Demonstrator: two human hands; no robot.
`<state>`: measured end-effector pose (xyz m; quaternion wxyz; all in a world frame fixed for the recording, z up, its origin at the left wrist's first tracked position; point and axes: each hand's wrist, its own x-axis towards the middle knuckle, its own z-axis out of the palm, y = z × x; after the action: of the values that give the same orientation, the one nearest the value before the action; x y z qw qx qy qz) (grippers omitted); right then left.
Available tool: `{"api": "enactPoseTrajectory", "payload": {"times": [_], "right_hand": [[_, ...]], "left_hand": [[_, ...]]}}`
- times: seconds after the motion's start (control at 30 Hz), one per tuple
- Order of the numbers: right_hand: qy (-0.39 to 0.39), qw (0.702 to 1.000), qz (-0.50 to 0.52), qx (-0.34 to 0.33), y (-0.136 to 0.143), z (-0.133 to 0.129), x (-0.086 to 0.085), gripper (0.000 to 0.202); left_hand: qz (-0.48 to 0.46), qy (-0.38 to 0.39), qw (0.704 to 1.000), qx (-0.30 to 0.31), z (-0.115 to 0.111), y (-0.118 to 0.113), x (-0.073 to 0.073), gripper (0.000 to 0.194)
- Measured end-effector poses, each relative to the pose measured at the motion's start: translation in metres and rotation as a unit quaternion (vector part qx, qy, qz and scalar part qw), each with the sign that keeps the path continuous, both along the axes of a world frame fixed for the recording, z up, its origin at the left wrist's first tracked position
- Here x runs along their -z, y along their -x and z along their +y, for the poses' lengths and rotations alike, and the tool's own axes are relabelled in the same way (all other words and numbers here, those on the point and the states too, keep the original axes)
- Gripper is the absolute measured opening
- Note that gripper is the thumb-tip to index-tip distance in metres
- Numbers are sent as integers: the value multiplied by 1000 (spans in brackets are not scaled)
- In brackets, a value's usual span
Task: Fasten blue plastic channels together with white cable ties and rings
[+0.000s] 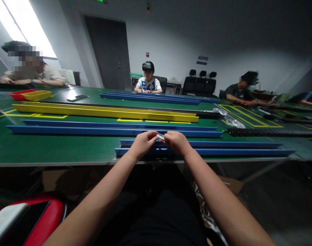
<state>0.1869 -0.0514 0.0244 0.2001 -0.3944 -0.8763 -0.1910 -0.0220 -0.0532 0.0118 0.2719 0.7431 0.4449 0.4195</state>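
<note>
Between both hands is a small, pale, flat piece (160,136), too small to name its kind. My left hand (143,144) pinches its left end with thumb and fingertips. On the other end, my right hand (178,141) has its fingers curled closed. Both hands are over the nearest pair of long blue rails (238,151), close to the table's front edge. The hands hide the middle of these rails. Just behind lies another pair of blue rails (69,130), reaching far to the left.
Yellow rails (107,112) lie farther back on the green table (58,149), with more blue rails (151,98) beyond. Red and yellow trays (38,95) stand at the left. A black slatted strip (271,132) lies at the right. Several people sit around the table. A red stool (55,212) is beside me.
</note>
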Motion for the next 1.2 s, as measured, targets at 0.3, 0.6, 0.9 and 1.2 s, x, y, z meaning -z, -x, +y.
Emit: {"api": "enactPoseTrajectory", "payload": {"times": [0.3, 0.6, 0.9, 1.2], "right_hand": [[22, 998, 24, -50, 5, 0, 3, 34], [105, 988, -92, -71, 34, -8, -25, 37], [152, 966, -184, -103, 85, 4, -34, 38], [194, 944, -255, -77, 126, 21, -20, 45]], "left_hand": [[25, 25, 998, -55, -6, 22, -4, 26], [66, 100, 984, -131, 5, 95, 0, 41], [48, 152, 970, -183, 13, 154, 23, 40], [126, 183, 949, -223, 23, 167, 45, 32]]}}
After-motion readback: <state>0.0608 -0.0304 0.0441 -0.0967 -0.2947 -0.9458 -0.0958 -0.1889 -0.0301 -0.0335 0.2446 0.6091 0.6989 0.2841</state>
